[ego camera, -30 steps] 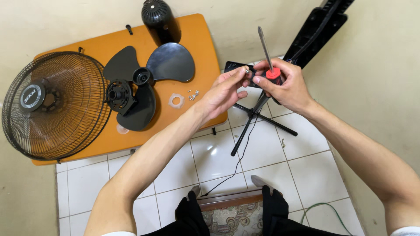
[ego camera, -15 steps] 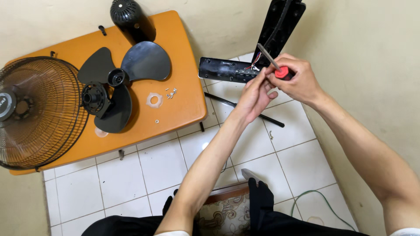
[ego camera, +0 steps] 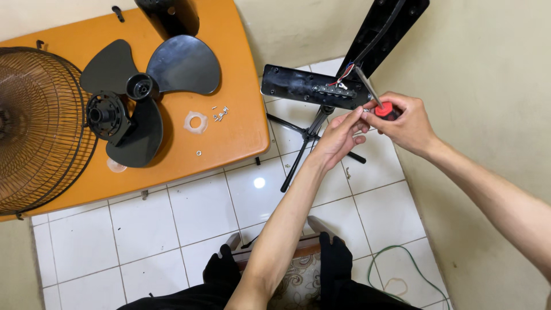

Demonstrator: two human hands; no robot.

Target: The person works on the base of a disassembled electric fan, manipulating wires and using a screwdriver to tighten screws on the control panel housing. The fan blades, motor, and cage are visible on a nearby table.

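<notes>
One orange wooden table (ego camera: 241,138), one black three-bladed plastic fan blade (ego camera: 143,86), one round wire fan guard (ego camera: 40,126), one red-handled screwdriver (ego camera: 385,109), one translucent plastic ring (ego camera: 196,122), two bare hands.

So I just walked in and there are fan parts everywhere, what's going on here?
A person is working on a taken-apart fan. Their right hand holds a red-handled screwdriver with its tip at a black control panel that has exposed wires, while the left hand pinches close beside the tool. On the orange table lie the fan blade, the wire grille and a few loose screws.
</notes>
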